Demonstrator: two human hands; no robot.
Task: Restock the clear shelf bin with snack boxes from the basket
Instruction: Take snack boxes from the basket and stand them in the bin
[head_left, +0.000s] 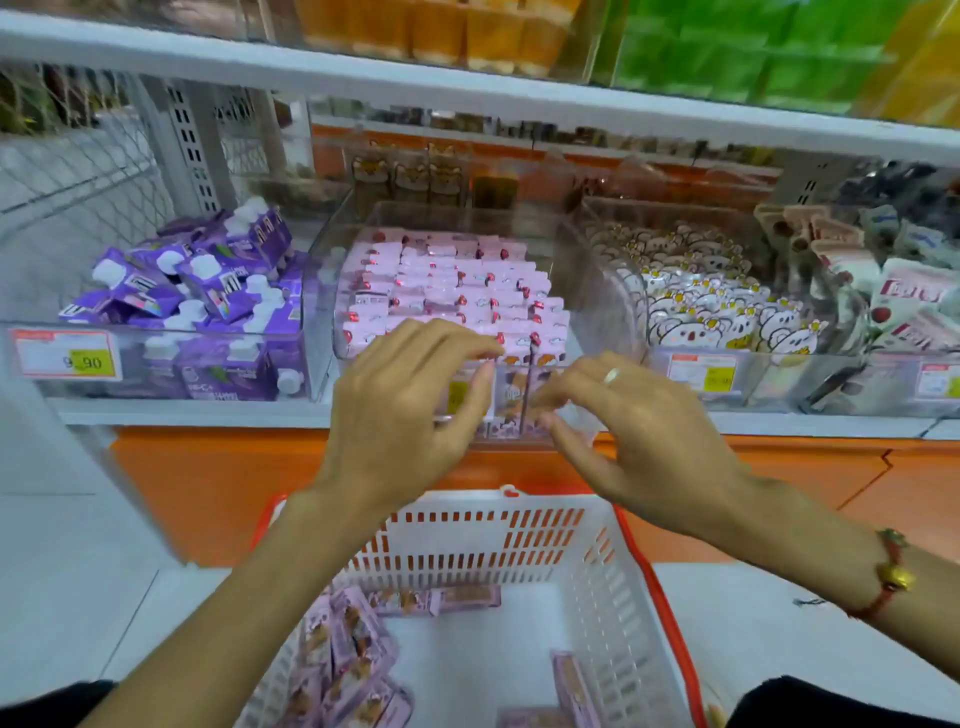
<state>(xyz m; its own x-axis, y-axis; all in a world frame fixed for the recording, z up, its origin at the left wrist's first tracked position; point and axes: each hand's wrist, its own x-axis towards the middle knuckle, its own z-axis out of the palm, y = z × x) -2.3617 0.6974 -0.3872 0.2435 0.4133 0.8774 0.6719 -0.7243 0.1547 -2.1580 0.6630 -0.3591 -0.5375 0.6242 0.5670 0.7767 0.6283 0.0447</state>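
The clear shelf bin (587, 312) stands mid-shelf, filled with rows of pink snack boxes (447, 291). Its front sticks out slightly past the shelf edge. My left hand (400, 410) grips the bin's front wall, fingers curled over the rim and thumb on the outside beside the yellow price label. My right hand (634, 436), wearing a ring, pinches the front wall near its lower right corner. Upright boxes (511, 400) show through the wall between my hands. Below, the white basket (597, 587) with orange trim holds several more pink-purple boxes (353, 654).
A bin of purple drink cartons (208, 291) sits to the left, and a bin of koala-print packs (717, 306) to the right. Another shelf (467, 88) hangs close above. An orange base panel (208, 483) runs below the shelf, with white floor to the left.
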